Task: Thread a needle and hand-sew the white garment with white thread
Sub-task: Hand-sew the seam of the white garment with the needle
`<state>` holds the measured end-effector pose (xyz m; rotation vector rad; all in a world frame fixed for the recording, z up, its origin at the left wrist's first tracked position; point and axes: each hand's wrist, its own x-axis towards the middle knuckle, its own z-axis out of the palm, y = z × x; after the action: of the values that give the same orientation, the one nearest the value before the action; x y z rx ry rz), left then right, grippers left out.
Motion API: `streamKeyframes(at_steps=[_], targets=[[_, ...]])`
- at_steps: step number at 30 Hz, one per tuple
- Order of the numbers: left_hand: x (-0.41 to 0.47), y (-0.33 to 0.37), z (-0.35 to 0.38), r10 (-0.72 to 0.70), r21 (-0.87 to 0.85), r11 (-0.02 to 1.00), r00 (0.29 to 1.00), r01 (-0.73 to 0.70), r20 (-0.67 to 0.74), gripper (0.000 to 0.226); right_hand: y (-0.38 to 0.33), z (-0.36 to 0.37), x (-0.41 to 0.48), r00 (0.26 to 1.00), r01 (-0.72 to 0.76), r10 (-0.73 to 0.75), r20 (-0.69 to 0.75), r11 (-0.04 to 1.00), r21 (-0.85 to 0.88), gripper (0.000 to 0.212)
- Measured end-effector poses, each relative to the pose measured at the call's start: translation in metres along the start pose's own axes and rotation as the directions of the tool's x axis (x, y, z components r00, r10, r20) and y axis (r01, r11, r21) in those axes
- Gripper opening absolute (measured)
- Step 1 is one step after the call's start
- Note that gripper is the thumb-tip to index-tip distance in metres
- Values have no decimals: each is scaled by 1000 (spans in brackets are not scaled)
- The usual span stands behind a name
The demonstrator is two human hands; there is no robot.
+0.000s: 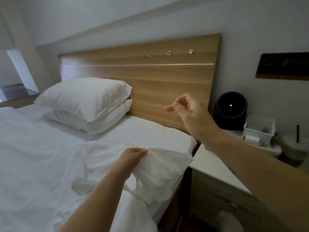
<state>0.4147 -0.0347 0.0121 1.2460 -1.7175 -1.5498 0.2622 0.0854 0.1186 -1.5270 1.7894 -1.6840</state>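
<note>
Where the white garment [160, 166] sits: held up over the right edge of the bed [41, 148], near the head end. It is bunched, and its lower folds droop onto the rumpled sheet and over the side next to the nightstand [214, 164].
Left hand [133, 154]: fingers curled together and clamped on a gathered pinch of the garment's upper edge. The forearm enters from the bottom of the view.
Thread [172, 120]: a thin pale line slanting down-left from the right hand toward the garment. Its lower run is lost against the white bedding, so I cannot tell where it joins the cloth.
Right hand [189, 111]: raised above and right of the garment, in front of the headboard [150, 77]. Thumb and fingertips are pinched together on the thread's top end, and one finger sticks out to the left.
Pillows [87, 97]: two, white, stacked at the head end against the wooden headboard, well left of the hands.
Spool [251, 139]: white, lying on its side toward the nightstand's back edge, just in front of a white tray [260, 128].
Round device [231, 109]: dark purple, at the nightstand's back corner beside the headboard.
</note>
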Motion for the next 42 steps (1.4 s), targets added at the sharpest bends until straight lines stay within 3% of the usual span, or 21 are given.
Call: streamKeyframes(at_steps=[1,2,3,5,13,19,23,25,27,28,30,32,34,36,38,42], targets=[[-1,0,0,2,5,1000,1000,-2,-5,17,9,-2,2,998,66,-58,37,954,-292,10],[-2,-1,0,0,9,1000,1000,0,-8,18,19,-2,3,992,101,-44,117,836,-540,10],[-4,-1,0,-1,11,1000,1000,2,-15,18,26,-4,5,982,117,25,188,699,-706,10],[-5,-1,-1,0,14,1000,1000,0,-25,18,38,-8,7,960,144,144,239,478,-867,11],[-4,-8,-11,-14,5,1000,997,14,-70,19,58,-58,15,989,125,71,131,86,-988,22],[2,-18,-15,-37,-3,999,989,37,-145,24,69,-96,4,968,101,247,48,-209,-973,37],[3,-21,-13,-28,13,999,982,31,-185,28,84,-104,-5,944,158,325,58,-289,-944,34],[3,-19,-10,-15,32,999,981,22,-195,27,84,-100,-7,937,154,344,56,-264,-952,33],[0,-15,-7,18,46,999,986,-10,-164,24,85,-90,-5,939,97,341,43,-142,-985,31],[-2,-12,-5,36,36,999,990,-32,-137,22,85,-84,-4,951,37,307,29,-17,-999,25],[-7,-5,-3,68,-8,998,995,-69,-72,16,78,-68,0,983,-103,177,-45,336,-936,11],[-13,-1,-2,85,-73,994,996,-85,3,13,60,-49,-1,995,-90,20,-102,657,-749,9],[-19,2,-3,92,-138,987,993,-81,76,11,32,-29,-12,998,-32,-1,-70,885,-464,10],[-23,2,-6,95,-188,980,987,-69,131,12,14,-9,-26,991,-77,102,90,966,-246,9],[-25,0,-7,97,-213,975,981,-60,170,14,17,10,-37,950,-155,204,238,965,-211,5],[-26,-7,-10,88,-221,974,979,-46,182,17,42,37,-49,910,-256,304,281,947,-195,9]])
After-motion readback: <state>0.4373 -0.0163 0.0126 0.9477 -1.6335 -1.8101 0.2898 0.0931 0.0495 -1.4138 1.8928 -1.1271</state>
